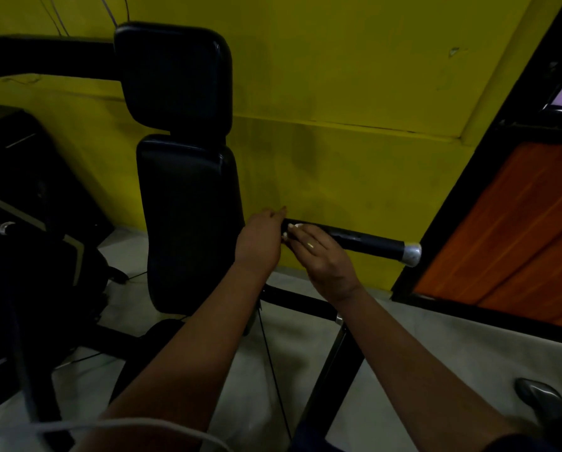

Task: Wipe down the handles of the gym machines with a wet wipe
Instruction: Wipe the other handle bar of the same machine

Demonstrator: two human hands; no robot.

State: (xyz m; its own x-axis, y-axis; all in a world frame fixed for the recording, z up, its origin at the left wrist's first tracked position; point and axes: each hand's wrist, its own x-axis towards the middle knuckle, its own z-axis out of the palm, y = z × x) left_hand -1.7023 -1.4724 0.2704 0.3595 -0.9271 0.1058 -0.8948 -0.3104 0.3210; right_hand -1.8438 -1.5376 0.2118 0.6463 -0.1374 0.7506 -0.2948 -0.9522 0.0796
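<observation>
A black padded handle (pixel 364 239) with a silver end cap sticks out to the right of the machine's back pad. My left hand (pixel 260 241) grips the handle's inner end. My right hand (pixel 325 259) lies over the handle just right of it and pinches a small white wet wipe (pixel 291 230) against the grip. Only a bit of the wipe shows between the two hands; my right fingers hide the rest.
The machine's black back pad (pixel 188 223) and head pad (pixel 175 76) stand upright to the left. A yellow wall (pixel 338 93) is behind. An orange door (pixel 517 230) in a black frame is at right. Black frame bars (pixel 299 301) cross the grey floor below.
</observation>
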